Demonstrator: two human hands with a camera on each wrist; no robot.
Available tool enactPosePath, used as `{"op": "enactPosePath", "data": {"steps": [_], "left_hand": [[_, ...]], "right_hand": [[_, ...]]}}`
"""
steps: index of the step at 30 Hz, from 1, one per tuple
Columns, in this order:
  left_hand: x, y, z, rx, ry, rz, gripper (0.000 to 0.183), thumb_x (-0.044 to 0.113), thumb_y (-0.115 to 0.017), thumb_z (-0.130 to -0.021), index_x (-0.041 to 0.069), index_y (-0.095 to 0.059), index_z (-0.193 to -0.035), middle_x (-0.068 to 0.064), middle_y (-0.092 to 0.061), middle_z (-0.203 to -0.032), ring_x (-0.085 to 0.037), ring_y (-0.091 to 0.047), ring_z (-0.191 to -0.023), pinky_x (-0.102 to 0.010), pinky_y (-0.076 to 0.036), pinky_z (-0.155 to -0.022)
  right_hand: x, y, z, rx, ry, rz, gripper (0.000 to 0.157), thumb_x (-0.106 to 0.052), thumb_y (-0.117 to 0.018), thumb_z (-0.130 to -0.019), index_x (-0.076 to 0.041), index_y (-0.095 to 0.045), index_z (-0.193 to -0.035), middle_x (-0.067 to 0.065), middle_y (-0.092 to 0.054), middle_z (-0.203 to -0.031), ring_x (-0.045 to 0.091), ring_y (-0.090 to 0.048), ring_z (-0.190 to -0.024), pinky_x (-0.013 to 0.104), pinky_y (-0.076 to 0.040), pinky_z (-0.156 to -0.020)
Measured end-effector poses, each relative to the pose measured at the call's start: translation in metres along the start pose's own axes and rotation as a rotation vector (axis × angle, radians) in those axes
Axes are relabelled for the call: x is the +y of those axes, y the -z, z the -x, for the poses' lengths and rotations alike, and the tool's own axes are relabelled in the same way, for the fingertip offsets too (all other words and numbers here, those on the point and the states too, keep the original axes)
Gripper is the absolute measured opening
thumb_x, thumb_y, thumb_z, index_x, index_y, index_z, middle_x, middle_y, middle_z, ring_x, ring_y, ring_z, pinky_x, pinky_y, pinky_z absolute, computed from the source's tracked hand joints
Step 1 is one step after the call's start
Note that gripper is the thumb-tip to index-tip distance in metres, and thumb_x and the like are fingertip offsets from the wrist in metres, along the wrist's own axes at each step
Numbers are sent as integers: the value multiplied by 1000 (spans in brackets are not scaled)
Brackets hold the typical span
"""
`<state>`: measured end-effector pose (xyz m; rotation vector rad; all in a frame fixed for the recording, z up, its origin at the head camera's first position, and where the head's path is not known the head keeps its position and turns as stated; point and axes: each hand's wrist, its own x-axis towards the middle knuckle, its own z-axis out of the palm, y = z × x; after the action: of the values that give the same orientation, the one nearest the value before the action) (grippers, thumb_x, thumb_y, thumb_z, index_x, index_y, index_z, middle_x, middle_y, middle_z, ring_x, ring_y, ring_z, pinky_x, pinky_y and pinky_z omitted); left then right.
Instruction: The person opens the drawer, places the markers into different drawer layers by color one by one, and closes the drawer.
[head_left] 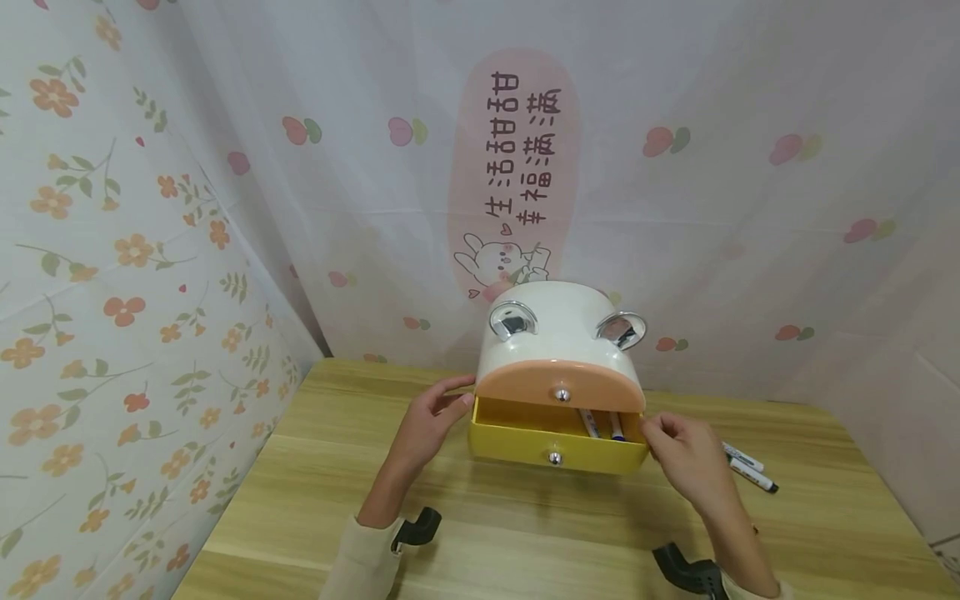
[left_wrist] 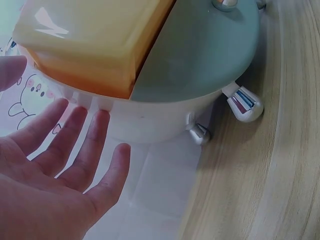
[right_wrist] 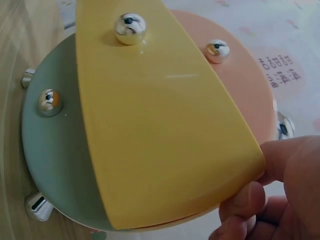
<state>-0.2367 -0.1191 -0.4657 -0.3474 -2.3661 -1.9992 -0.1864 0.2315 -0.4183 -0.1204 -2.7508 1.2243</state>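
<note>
A round white cabinet (head_left: 558, 321) stands on the table, with an orange drawer (head_left: 558, 385) on top and a green drawer (left_wrist: 200, 55) at the bottom. Its yellow middle drawer (head_left: 525, 443) is pulled out and holds marker pens (head_left: 617, 426). At the drawer's right front corner, my right hand (head_left: 693, 467) pinches the edge between thumb and curled fingers. My left hand (head_left: 423, 425) is at the cabinet's left side, its fingers extended, fingertips right at the white shell (left_wrist: 155, 117) and thumb near the drawer's side.
Two more marker pens (head_left: 753, 476) lie on the wooden table (head_left: 315, 483) beyond my right hand. A printed curtain (head_left: 712, 208) hangs close behind the cabinet, and a floral curtain (head_left: 135, 333) runs along the left. The cabinet has silver ears (head_left: 513, 320) and feet (left_wrist: 245, 105).
</note>
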Motion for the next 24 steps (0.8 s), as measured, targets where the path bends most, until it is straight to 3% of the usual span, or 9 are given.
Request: {"op": "enactPosePath", "data": {"steps": [5,11,17,21,24], "left_hand": [[1,0,0,-2,5,-1,38,46,-63,-94,30,-64,-128,11,-59,-131,-17,-59,-118,-54,-47,-98],[0,0,0,-4,0,0,38,47,-63,-94,31,-64,-127,10,-59,-131,-18,-59,-119,-54,-47,-98],[-1,0,1,3,7,-9,37,48,-63,-94,32,-63,-127,10,-59,-131,-19,-59,-118,-54,-47,-98],[-1,0,1,1,11,-12,38,49,-63,-93,32,-63,-128,10,-59,-132,-19,-59,-118,-54,-47,-98],[-1,0,0,-1,9,-8,38,48,-63,-93,32,-63,-128,10,-59,-132,-19,-59,-118,-54,-47,-98]], "right_hand": [[1,-3,-2,45,-9,1,36,-34,-52,-100,-8,-60,-76,6,-51,-67,19,-42,-54,28,-33,-42],[4,2,-3,-19,-10,-1,45,-48,-50,-100,-8,-61,-82,9,-57,-74,20,-44,-56,29,-37,-44],[2,9,-1,-49,-13,21,48,-54,-53,-96,-9,-68,-96,9,-64,-83,23,-54,-70,31,-45,-52],[-5,14,7,26,32,63,41,-50,-58,-96,-11,-70,-99,5,-65,-85,22,-56,-74,30,-46,-54],[-12,14,14,105,116,67,27,-41,-65,-94,-14,-71,-95,0,-65,-81,18,-57,-72,27,-47,-55]]}}
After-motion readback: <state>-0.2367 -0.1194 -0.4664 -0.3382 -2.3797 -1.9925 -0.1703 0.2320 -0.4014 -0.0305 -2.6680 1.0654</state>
